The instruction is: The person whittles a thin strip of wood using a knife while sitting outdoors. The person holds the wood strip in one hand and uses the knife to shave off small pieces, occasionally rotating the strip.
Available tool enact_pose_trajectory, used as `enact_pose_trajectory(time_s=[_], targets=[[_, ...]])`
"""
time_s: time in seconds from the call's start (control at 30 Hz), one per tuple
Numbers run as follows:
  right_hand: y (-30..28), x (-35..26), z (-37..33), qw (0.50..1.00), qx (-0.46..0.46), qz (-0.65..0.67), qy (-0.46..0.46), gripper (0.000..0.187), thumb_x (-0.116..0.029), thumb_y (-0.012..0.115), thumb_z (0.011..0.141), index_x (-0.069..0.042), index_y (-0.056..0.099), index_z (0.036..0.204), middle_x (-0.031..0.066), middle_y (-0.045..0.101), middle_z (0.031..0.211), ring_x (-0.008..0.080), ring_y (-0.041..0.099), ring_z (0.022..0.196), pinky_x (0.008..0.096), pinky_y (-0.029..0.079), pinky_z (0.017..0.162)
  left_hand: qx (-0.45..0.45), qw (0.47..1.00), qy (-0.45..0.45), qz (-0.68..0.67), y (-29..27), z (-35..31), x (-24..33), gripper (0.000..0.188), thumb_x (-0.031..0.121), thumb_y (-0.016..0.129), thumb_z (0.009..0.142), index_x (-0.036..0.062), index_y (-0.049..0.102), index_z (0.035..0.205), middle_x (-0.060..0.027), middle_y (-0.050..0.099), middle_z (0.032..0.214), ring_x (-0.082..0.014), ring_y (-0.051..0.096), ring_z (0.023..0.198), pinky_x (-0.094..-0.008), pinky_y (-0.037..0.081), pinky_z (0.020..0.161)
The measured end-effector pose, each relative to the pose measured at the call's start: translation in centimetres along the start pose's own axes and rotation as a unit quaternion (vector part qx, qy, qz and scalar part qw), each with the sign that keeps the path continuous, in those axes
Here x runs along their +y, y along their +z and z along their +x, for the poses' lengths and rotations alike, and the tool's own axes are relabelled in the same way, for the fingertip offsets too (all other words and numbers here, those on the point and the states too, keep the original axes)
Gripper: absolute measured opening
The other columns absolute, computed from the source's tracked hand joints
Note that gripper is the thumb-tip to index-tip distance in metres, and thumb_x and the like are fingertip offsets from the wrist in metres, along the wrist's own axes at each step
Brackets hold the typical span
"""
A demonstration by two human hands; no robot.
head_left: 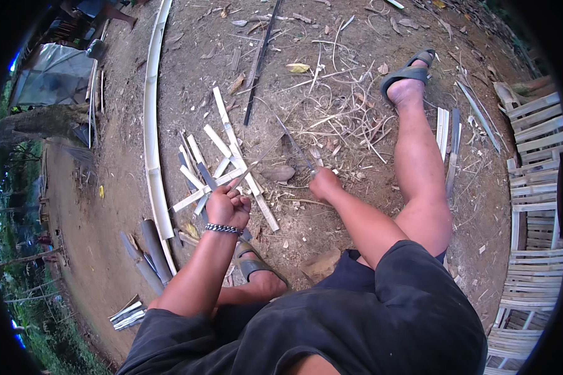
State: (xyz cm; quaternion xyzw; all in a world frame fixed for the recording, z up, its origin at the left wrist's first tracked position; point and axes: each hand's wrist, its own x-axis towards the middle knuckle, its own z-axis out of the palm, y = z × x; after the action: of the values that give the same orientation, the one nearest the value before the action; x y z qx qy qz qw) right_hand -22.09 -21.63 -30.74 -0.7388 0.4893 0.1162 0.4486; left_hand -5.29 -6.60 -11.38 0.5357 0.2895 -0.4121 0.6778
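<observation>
My left hand [228, 207], wearing a chain bracelet at the wrist, is closed with its fingers curled round a thin bamboo strip [254, 164]. The strip slants up and away to the right. In my right hand [324, 184] is a knife, its handle mostly hidden by the fist. The narrow dark blade [296, 147] points up and to the left, its tip near the strip's far end; whether they touch I cannot tell. Just beyond my left hand, split bamboo pieces [256, 199] lie crossed in a loose pile on the ground.
A long split bamboo pole [151, 125] lies to the left, with dark bamboo lengths [155, 250] nearer me. Curly shavings [350, 119] cover the dirt ahead. My sandalled right foot [408, 78] is stretched forward. A slatted bamboo structure [532, 275] stands along the right.
</observation>
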Motion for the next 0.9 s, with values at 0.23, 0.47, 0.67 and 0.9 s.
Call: enact_pose_trajectory(time_s=[0.23,0.47,0.67,0.9], targets=[[0.4,1.4,1.2,0.997,-0.041,0.058,0.014,0.026,-0.019,0.067,0.081,-0.001,0.068,0.099,0.0199,0.07,0.089,0.0313,0.07,0.082,0.0426,0.055,0.076,-0.06,0.991,0.049,0.109,-1.4,0.1,2.4,0.026,0.015,0.046,0.1,0.0,0.058,0.118,0.0076,0.033,0.059,-0.0056,0.031,0.046,-0.0223,0.037,0.05],[-0.6,-0.4,-0.4,0.999,-0.028,0.025,0.004,0.034,-0.02,0.064,0.083,0.0,0.066,0.111,0.0228,0.069,0.107,0.0365,0.068,0.099,0.0436,0.054,0.086,-0.181,0.89,0.281,0.309,0.4,-4.3,3.0,0.033,0.014,0.051,0.1,-0.0003,0.055,0.13,0.0021,0.051,0.072,-0.0065,0.052,0.057,-0.0223,0.049,0.056],[-1.3,-0.8,-2.0,0.999,-0.037,0.018,-0.027,0.04,-0.028,0.064,0.082,0.001,0.068,0.11,0.023,0.068,0.111,0.0354,0.067,0.104,0.041,0.055,0.088,-0.273,0.7,0.4,0.525,5.4,-9.5,-2.2,0.036,0.012,0.056,0.1,-0.0047,0.055,0.132,-0.001,0.06,0.077,-0.0084,0.06,0.067,-0.0257,0.053,0.063],[-1.8,1.0,-4.6,0.994,-0.087,-0.03,-0.05,0.039,-0.023,0.068,0.081,0.0,0.068,0.114,0.0219,0.067,0.118,0.0343,0.067,0.106,0.0411,0.054,0.091,-0.323,0.478,0.603,0.551,7.9,-11.5,-4.9,0.032,0.007,0.064,0.092,0.0077,0.066,0.124,-0.0163,0.068,0.091,-0.0302,0.065,0.079,-0.0386,0.05,0.072]])
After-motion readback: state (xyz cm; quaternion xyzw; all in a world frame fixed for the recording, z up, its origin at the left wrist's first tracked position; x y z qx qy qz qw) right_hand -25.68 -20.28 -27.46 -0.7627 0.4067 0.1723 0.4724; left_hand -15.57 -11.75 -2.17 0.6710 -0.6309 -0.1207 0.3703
